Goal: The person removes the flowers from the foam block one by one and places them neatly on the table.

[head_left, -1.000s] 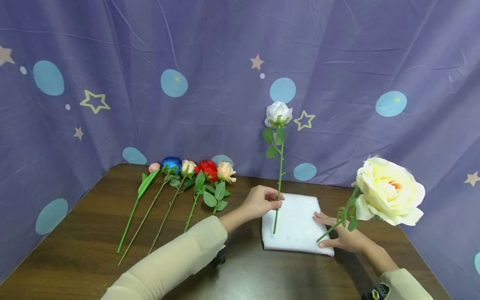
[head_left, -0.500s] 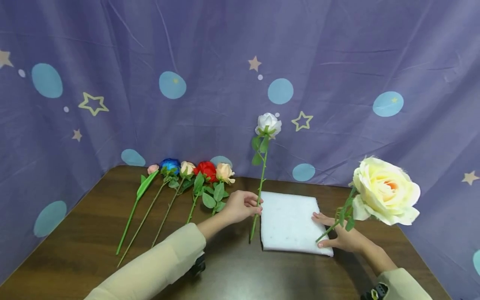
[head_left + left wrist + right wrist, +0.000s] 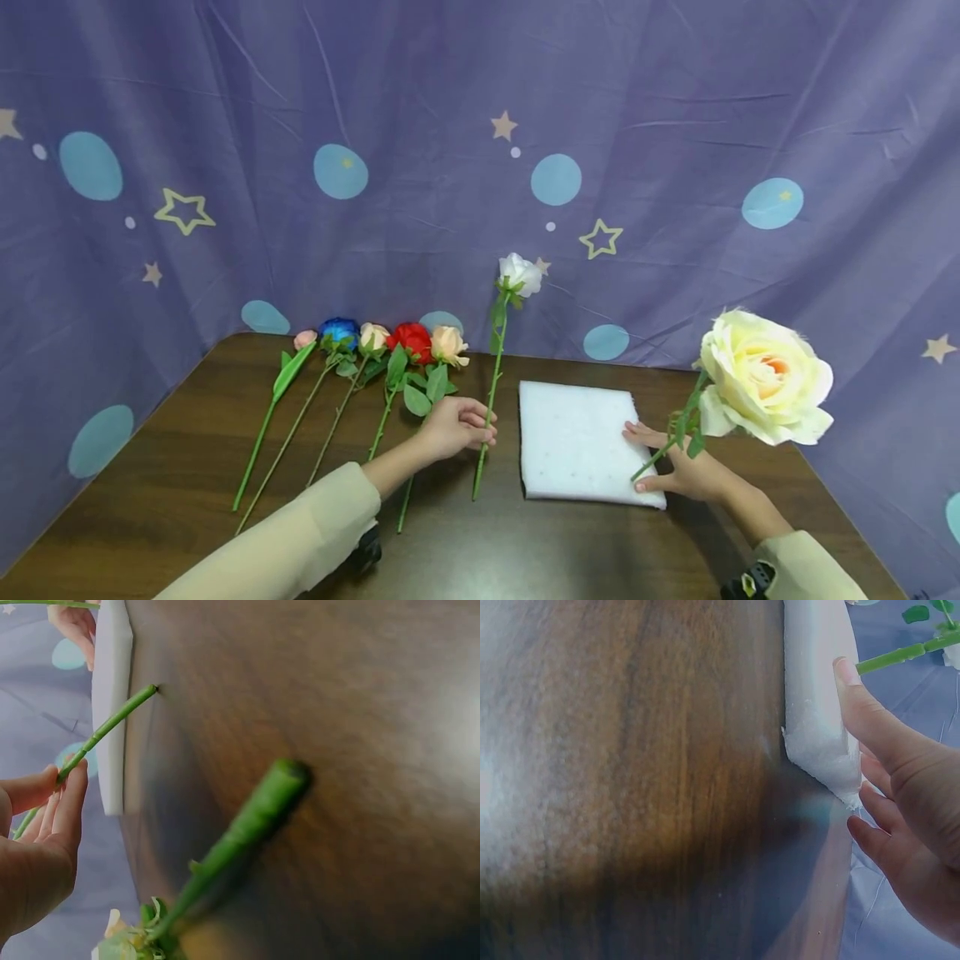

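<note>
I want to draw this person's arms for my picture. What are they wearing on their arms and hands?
Both arms wear long, pale beige sleeves: the left sleeve reaches to just above the wrist, and so does the right sleeve. The left hand and right hand are bare, with no gloves. A small black device is strapped at the right wrist, and another black device sits under the left forearm.

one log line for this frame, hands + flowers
left hand: pinches white rose stem, off foam | right hand: rests on foam block | cream rose: stuck in foam

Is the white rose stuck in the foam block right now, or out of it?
Out. The left hand holds the white rose upright, its stem end on the table left of the foam block.
</note>
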The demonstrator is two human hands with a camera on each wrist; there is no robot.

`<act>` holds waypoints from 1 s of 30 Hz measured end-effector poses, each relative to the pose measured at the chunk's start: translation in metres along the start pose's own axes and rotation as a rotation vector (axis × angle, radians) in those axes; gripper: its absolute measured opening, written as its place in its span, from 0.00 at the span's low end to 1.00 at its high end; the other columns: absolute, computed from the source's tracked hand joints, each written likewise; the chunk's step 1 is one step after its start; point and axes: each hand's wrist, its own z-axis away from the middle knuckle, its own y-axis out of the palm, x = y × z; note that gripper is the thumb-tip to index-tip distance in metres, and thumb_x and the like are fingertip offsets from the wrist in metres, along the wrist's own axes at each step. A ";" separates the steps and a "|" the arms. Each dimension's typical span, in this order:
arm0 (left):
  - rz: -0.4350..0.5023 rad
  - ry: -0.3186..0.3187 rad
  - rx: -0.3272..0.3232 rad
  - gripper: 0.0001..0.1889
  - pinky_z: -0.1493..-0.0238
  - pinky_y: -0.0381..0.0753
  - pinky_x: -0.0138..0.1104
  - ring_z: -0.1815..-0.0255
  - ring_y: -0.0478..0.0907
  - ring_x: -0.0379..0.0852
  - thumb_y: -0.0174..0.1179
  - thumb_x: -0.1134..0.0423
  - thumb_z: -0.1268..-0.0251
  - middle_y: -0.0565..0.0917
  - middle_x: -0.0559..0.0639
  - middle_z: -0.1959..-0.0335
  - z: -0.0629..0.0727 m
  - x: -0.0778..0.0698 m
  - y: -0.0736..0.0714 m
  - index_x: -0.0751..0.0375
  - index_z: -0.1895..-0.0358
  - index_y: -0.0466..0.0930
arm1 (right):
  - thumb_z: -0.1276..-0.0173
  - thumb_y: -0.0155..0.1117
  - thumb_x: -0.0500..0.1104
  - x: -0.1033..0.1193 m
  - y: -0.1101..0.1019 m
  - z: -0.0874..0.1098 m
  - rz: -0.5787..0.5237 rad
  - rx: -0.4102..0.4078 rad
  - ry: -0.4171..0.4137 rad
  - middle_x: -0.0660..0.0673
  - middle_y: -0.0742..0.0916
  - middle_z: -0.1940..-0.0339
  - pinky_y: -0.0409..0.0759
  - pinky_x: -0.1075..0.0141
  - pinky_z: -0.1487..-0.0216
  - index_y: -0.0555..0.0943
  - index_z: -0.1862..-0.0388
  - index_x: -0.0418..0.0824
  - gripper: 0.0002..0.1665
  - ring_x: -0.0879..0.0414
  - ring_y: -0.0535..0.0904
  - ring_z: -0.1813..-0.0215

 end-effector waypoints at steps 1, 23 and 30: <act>0.005 -0.006 0.002 0.13 0.63 0.89 0.39 0.68 0.88 0.52 0.60 0.81 0.44 0.85 0.73 0.66 0.002 0.001 -0.001 0.84 0.54 0.76 | 0.48 0.73 0.56 0.000 0.000 0.000 0.001 0.002 0.001 0.28 0.74 0.34 0.51 0.87 0.34 0.73 0.36 0.32 0.46 0.40 0.67 0.32; 0.046 -0.145 0.079 0.14 0.64 0.88 0.34 0.69 0.87 0.42 0.61 0.76 0.41 0.87 0.66 0.67 0.049 0.023 -0.027 0.82 0.53 0.75 | 0.48 0.73 0.56 0.000 0.000 0.001 -0.011 -0.009 -0.004 0.28 0.75 0.35 0.50 0.88 0.34 0.73 0.37 0.32 0.45 0.46 0.65 0.31; 0.074 -0.196 0.062 0.15 0.61 0.88 0.35 0.67 0.87 0.43 0.58 0.77 0.39 0.86 0.69 0.62 0.058 0.023 -0.031 0.83 0.50 0.73 | 0.48 0.73 0.56 -0.001 0.000 0.000 -0.003 -0.016 -0.009 0.29 0.75 0.35 0.52 0.87 0.34 0.74 0.36 0.33 0.44 0.46 0.66 0.31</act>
